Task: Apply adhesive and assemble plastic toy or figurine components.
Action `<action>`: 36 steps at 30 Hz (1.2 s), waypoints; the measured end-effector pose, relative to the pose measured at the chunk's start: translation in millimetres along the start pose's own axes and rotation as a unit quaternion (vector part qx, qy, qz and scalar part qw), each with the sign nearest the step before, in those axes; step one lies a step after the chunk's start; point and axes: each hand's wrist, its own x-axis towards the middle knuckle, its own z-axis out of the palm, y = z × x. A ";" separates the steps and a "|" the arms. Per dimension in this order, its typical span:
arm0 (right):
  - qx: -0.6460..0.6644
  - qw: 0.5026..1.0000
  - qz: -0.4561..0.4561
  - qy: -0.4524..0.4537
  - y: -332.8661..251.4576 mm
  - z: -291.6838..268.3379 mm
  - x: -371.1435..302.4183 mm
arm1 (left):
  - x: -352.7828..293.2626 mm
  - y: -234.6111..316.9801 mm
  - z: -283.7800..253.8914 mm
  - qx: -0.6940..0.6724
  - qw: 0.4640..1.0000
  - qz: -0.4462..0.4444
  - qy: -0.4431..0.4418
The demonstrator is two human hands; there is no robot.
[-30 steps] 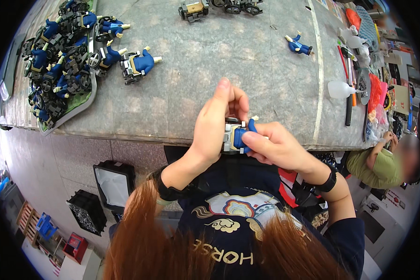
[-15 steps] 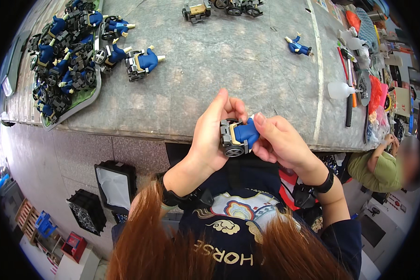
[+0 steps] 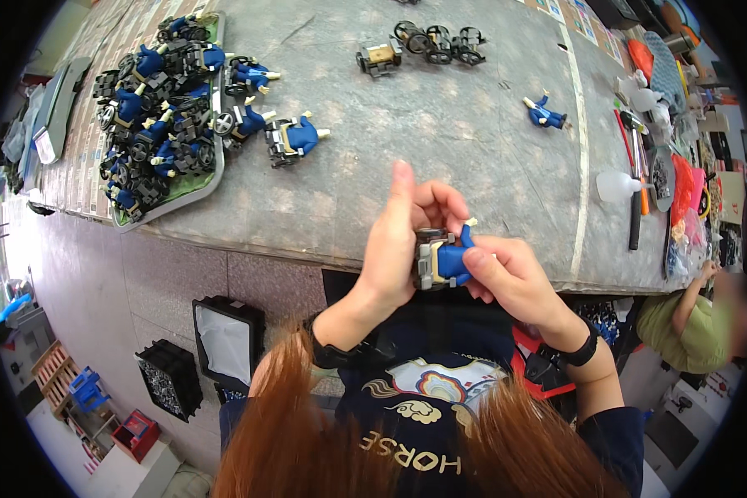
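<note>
Just off the table's front edge, my two hands hold a toy wheelchair point(image 3: 425, 264) with a blue-clothed toy figure point(image 3: 451, 261) seated in it. My left hand point(image 3: 396, 241) cups the wheelchair from the left, its thumb raised and its fingers curled behind the wheel. On the other side, my right hand point(image 3: 513, 278) pinches the figure's blue body between thumb and fingers. One pale hand of the figure sticks up above my right thumb; its head is mostly hidden. A loose blue figure point(image 3: 544, 114) lies farther back on the right.
A grey-rimmed tray point(image 3: 217, 176) at left is heaped with wheelchairs and figures. Several more stand beside it, including one seated figure point(image 3: 305, 138). An unoccupied wheelchair point(image 3: 380, 58) and wheeled parts point(image 3: 440, 43) lie at the back. Tools and a white bottle point(image 3: 616, 187) line the right; a co-worker point(image 3: 690, 328) sits beyond.
The whole view has shifted, so the table's things sit farther right and lower. My right thumb has slid lower on the figure, and its raised arm now shows above the thumb.
</note>
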 end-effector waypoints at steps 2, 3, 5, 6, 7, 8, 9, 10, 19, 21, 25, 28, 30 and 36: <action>-0.032 0.999 -0.029 -0.015 -4.8 -0.7 -2.0 | -4.0 6.2 4.1 0.050 0.999 -0.001 0.016; -0.036 0.999 -0.017 -0.026 -8.5 -1.3 -4.5 | -5.4 6.1 6.7 0.071 0.997 0.005 0.021; -0.037 0.999 -0.002 -0.032 -8.6 -0.8 -6.9 | -5.9 1.6 9.1 0.085 0.996 0.006 0.031; -0.037 0.999 -0.010 -0.023 -6.6 -0.3 -7.2 | -5.5 -0.5 10.2 0.100 0.994 0.012 0.040; -0.037 0.999 -0.018 -0.013 -5.1 0.2 -8.0 | -4.4 -3.5 10.0 0.100 0.994 0.008 0.039; -0.034 0.999 -0.016 -0.010 -5.5 -0.1 -7.9 | -2.4 -7.2 8.7 0.087 0.995 0.010 0.038; -0.035 0.999 -0.001 -0.018 -6.9 -1.3 -6.7 | -0.8 -9.5 8.2 0.073 0.996 0.014 0.038; -0.035 0.999 0.013 -0.025 -6.8 -2.4 -6.6 | -0.4 -11.0 8.2 0.074 0.997 0.010 0.035; 0.024 0.995 0.053 -0.083 9.8 -10.8 -2.9 | 3.0 -9.0 8.2 0.127 0.990 0.035 0.038; 0.006 0.997 0.002 -0.074 12.4 -9.9 -0.9 | 4.3 14.2 1.9 0.296 0.950 0.083 0.050; 0.077 0.994 -0.050 0.050 27.5 -29.1 -5.2 | 28.2 59.5 -33.8 0.632 0.719 0.214 0.195; 0.121 0.986 -0.053 0.104 33.1 -41.1 -18.8 | 35.5 89.7 -43.3 0.758 0.511 0.354 0.196; 0.104 0.972 -0.106 0.181 36.9 -48.8 -32.0 | 38.7 101.0 -33.5 0.800 0.422 0.380 0.194; 0.016 0.757 -0.314 0.573 51.4 -104.9 -62.2 | 87.0 138.2 -15.8 0.815 0.539 0.188 0.098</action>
